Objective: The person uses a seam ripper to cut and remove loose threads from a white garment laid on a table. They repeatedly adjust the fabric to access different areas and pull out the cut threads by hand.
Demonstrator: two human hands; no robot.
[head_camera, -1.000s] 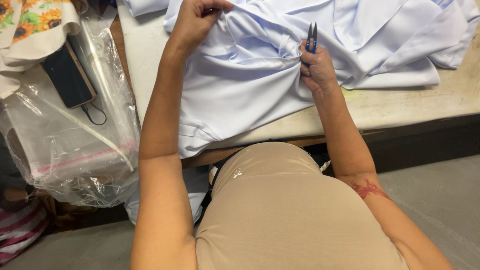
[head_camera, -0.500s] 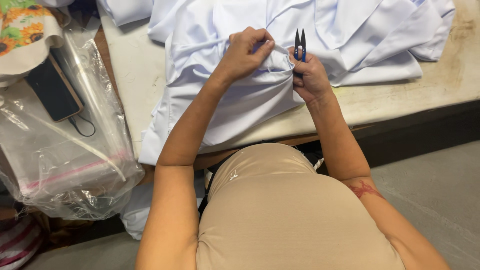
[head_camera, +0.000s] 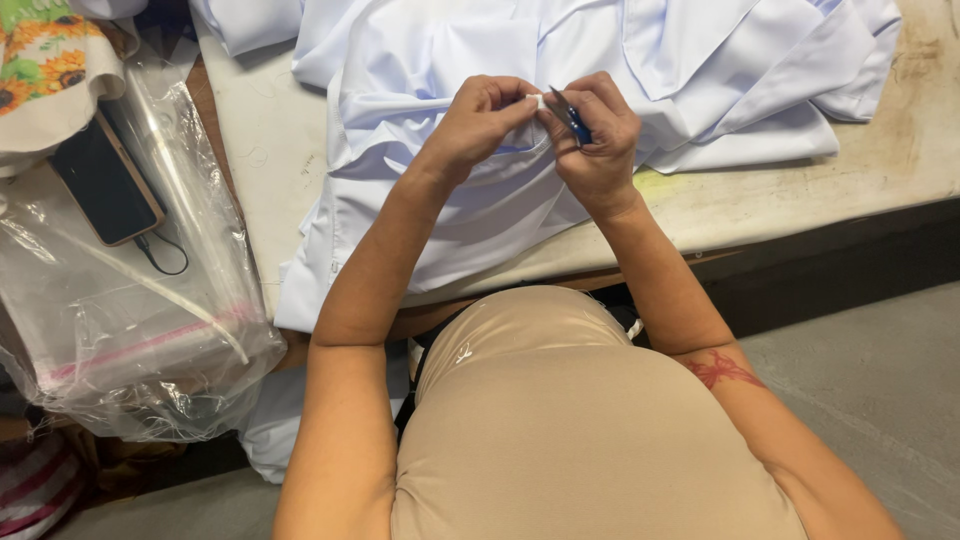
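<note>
I see a flowered cloth [head_camera: 45, 70] at the far left corner of the tabletop [head_camera: 900, 150]. Just beside it a dark phone [head_camera: 105, 185] lies flat, with a thin black cable [head_camera: 160, 262] running from its near end. The phone rests on a clear plastic bag [head_camera: 140, 330], which spills over the left near edge of the tabletop and hangs below it.

The pale blue garment [head_camera: 450, 230] covers the middle of the tabletop, from the far edge to the near edge, where one flap drapes over. It is bunched and folded, with more folds piled toward the far right corner.

My left hand [head_camera: 480, 120] is over the middle of the garment. Its fingers are curled and its thumb and forefinger are pressed together, pinching a small fold of the garment. The fold is lifted slightly off the rest of the fabric.

My right hand [head_camera: 600, 135] is just beside the left, and the fingertips of the two nearly touch. It is closed around blue thread snips [head_camera: 572, 118], whose blades point toward the pinched fold. I cannot tell whether the blades touch the fabric.

The right end of the tabletop is bare, stained and worn. A grey floor [head_camera: 880, 400] lies below the near edge.
</note>
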